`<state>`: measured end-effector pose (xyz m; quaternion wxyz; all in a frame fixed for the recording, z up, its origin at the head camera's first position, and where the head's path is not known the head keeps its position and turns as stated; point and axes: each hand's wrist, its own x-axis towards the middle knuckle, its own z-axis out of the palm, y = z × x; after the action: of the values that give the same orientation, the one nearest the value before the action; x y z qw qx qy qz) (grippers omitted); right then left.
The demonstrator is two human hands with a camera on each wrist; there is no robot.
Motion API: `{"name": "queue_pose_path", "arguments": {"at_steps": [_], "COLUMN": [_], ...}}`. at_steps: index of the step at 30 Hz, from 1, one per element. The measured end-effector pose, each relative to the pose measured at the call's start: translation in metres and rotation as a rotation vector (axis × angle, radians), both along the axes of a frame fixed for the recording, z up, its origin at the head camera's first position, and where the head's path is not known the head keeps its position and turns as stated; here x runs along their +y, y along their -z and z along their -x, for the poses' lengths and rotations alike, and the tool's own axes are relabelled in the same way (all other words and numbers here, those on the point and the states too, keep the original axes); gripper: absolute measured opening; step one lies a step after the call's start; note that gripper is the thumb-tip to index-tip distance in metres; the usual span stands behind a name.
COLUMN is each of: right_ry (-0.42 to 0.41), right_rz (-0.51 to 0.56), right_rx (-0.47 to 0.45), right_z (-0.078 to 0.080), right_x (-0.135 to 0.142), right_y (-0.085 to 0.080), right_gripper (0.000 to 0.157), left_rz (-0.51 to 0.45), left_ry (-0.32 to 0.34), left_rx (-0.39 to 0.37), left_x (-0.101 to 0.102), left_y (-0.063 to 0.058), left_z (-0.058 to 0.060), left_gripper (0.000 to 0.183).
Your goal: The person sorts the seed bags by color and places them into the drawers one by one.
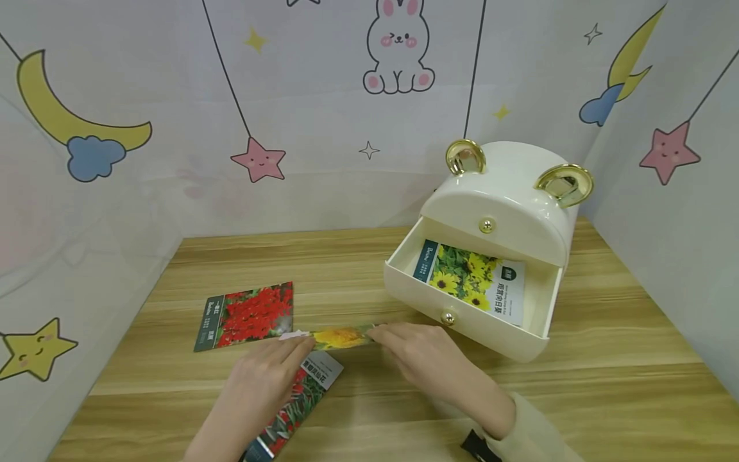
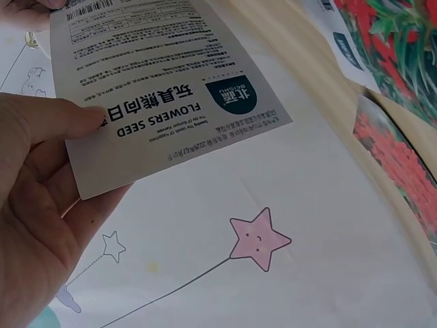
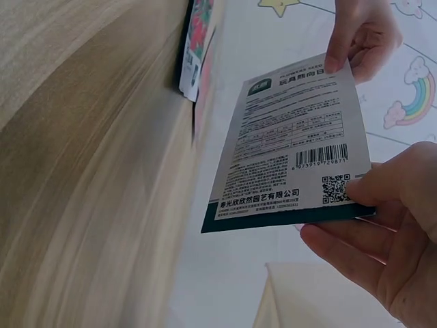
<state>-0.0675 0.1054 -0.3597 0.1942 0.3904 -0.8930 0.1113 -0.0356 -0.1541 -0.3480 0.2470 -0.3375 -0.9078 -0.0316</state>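
Both hands hold a flower seed packet (image 1: 340, 337) above the table, tilted so that its yellow flower front looks narrow in the head view. My left hand (image 1: 260, 378) pinches one end, thumb on the printed back of the seed packet (image 2: 171, 96). At the opposite end, beside the barcode and QR code, my right hand (image 3: 389, 232) pinches the dark green edge. A red-flower seed packet (image 1: 251, 314) lies left of the hands. Another red-flower packet (image 1: 300, 398) lies partly hidden beneath the left forearm.
A white cabinet (image 1: 519, 167) with gold ears stands at the back right. Its lower drawer (image 1: 398, 276) is pulled out and contains a yellow-flower seed packet (image 1: 470, 279). A black object (image 1: 479, 446) shows by the right sleeve. Printed fabric walls (image 1: 323, 192) border the wooden table (image 1: 623, 385).
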Motion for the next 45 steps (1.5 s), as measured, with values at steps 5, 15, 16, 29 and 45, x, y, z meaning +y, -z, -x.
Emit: {"name": "queue_pose_path", "arguments": {"at_steps": [5, 15, 16, 29, 45], "right_ry": [-0.020, -0.063, -0.062, -0.041, -0.148], "right_rz": [0.014, 0.086, 0.087, 0.082, 0.146], "right_rx": [0.034, 0.122, 0.119, 0.094, 0.159], "right_z": [-0.007, -0.019, -0.020, -0.032, -0.043], "right_x": [0.006, 0.015, 0.015, 0.023, 0.036], "right_y": [-0.005, -0.018, -0.020, -0.035, -0.060], "right_gripper": [0.029, 0.036, 0.036, 0.036, 0.036], "left_rz": [-0.023, -0.092, -0.094, -0.125, -0.134], "left_ry": [0.024, 0.095, 0.097, 0.111, 0.155], "left_rx": [0.039, 0.105, 0.112, 0.128, 0.171], "left_x": [0.002, 0.007, 0.007, 0.014, 0.022], "left_y": [-0.005, -0.013, -0.014, -0.021, -0.045], "left_z": [-0.003, -0.007, -0.008, -0.014, -0.024], "left_gripper": [0.057, 0.035, 0.043, 0.049, 0.044]}}
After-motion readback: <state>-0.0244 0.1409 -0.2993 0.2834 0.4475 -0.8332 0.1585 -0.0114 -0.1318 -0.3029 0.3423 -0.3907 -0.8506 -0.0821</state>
